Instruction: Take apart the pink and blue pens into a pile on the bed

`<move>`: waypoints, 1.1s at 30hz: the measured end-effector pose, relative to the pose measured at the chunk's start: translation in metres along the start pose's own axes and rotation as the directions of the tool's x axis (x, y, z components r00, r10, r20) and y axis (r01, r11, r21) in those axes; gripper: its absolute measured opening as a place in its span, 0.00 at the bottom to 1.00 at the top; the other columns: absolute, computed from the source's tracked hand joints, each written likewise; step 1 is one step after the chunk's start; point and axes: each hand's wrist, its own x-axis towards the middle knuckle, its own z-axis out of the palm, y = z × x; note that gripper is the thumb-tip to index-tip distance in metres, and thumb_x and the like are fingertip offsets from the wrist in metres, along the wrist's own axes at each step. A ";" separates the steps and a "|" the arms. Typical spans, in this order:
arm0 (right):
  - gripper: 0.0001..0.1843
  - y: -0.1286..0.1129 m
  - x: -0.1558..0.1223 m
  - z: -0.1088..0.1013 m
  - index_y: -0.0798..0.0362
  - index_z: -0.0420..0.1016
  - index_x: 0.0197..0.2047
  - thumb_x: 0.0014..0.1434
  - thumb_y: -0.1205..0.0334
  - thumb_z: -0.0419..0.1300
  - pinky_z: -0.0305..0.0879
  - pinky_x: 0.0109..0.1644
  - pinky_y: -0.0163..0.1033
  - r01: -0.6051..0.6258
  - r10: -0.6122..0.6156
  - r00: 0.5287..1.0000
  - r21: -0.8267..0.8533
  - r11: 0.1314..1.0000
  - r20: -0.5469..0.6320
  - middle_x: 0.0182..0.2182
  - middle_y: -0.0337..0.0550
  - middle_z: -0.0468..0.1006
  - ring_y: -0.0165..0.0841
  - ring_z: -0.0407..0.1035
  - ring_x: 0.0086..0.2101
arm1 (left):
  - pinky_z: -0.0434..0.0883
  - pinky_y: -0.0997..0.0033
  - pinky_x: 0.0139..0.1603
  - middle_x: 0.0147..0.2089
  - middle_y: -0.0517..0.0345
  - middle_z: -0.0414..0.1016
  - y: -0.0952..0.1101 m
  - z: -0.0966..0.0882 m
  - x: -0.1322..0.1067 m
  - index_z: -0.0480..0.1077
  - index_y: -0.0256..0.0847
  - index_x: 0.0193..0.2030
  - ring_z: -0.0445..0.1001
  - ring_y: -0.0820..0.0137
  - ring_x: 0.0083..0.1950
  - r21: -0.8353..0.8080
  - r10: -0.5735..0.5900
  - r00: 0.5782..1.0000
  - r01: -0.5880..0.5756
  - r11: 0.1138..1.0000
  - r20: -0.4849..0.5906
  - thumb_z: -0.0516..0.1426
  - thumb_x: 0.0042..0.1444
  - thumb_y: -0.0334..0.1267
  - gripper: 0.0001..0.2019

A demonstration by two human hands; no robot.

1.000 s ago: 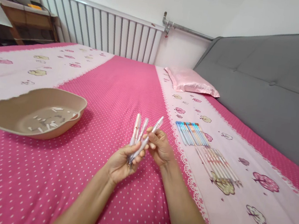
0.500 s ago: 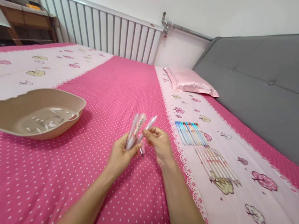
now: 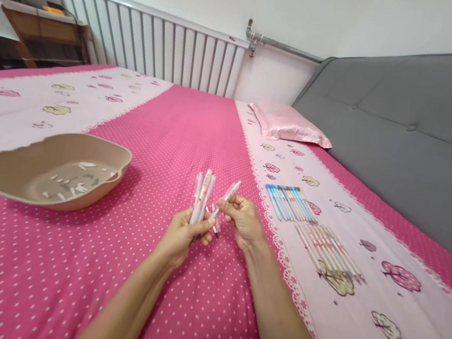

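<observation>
Several pale pink and clear pens (image 3: 202, 197) stand bunched in my left hand (image 3: 185, 231), its fingers wrapped round their lower parts. My right hand (image 3: 242, 217) pinches one similar pen (image 3: 229, 193) between thumb and fingertips, just right of the bunch. That pen leans with its upper end to the right. A dark pen tip points down between my hands. To the right on the bedspread lies a row of blue-topped pens (image 3: 288, 203). A second row of white and pinkish pens (image 3: 330, 250) lies nearer me.
A beige basin (image 3: 8, 192) with small white pieces in it sits on the pink dotted bedspread (image 3: 120, 267) at left. A pink pillow (image 3: 289, 125) lies by the grey headboard (image 3: 407, 105). Beyond the bed are a white radiator (image 3: 151, 41) and a wooden desk (image 3: 46, 29).
The pens in my left hand have shifted and turned a little. The pen in my right hand has moved slightly right, away from the bunch. The rows on the bed are unchanged.
</observation>
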 end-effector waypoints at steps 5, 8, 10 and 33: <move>0.15 -0.001 0.000 -0.003 0.57 0.71 0.22 0.32 0.61 0.72 0.44 0.15 0.23 -0.019 0.010 0.995 0.099 0.995 0.097 0.14 0.29 0.65 0.16 0.51 0.13 | 0.65 0.88 0.15 0.21 0.59 0.71 0.007 -0.002 -0.001 0.69 0.30 0.30 0.67 0.82 0.16 -0.258 -0.279 0.949 0.310 0.915 0.149 0.56 0.52 0.26 0.01; 0.14 0.001 0.001 -0.007 0.55 0.74 0.24 0.34 0.60 0.72 0.47 0.16 0.23 -0.016 -0.022 0.981 0.192 0.981 0.192 0.15 0.30 0.68 0.15 0.52 0.14 | 0.67 0.88 0.15 0.21 0.56 0.72 0.006 -0.004 -0.002 0.69 0.29 0.34 0.68 0.81 0.16 -0.393 -0.404 0.874 0.483 0.783 0.269 0.49 0.59 0.27 0.08; 0.14 0.004 0.001 -0.008 0.53 0.75 0.25 0.35 0.59 0.71 0.49 0.16 0.23 -0.026 -0.034 0.970 0.241 0.970 0.240 0.16 0.31 0.70 0.15 0.52 0.13 | 0.68 0.88 0.16 0.22 0.54 0.73 0.003 -0.004 -0.003 0.69 0.27 0.35 0.69 0.80 0.16 -0.446 -0.406 0.841 0.536 0.716 0.359 0.46 0.61 0.29 0.12; 0.15 0.007 -0.001 0.006 0.56 0.71 0.23 0.37 0.55 0.69 0.62 0.25 0.33 0.075 -0.123 0.975 -0.243 0.967 -0.187 0.18 0.40 0.74 0.29 0.68 0.21 | 0.51 0.77 0.24 0.20 0.66 0.56 -0.012 -0.008 0.003 0.57 0.40 0.17 0.55 0.76 0.23 0.740 0.561 0.821 -0.315 0.594 -0.102 0.60 0.43 0.35 0.14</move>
